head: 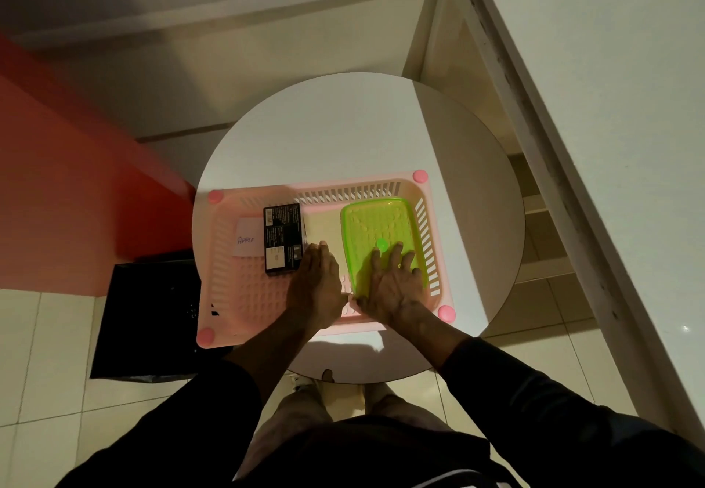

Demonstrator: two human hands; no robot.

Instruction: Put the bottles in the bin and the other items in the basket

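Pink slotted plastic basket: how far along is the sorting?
Done: the pink slotted plastic basket holds a black printed box, a white paper note and a green plastic tray. In hand: the right hand rests flat in the tray, the left hand beside the box. Left: nothing visible on the white round table; the black bin interior is too dark to check.

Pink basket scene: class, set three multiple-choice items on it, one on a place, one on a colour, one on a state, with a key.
1. Where is the black box?
A. inside the pink basket
B. on the floor
C. in the black bin

2. What colour is the tray in the basket?
A. blue
B. green
C. white

3. How is the right hand?
A. clenched in a fist
B. holding a bottle
C. spread flat on the tray

Key: 1 A, the box lies within the basket's walls; 2 B, the tray is bright green; 3 C, its fingers lie open on the tray.
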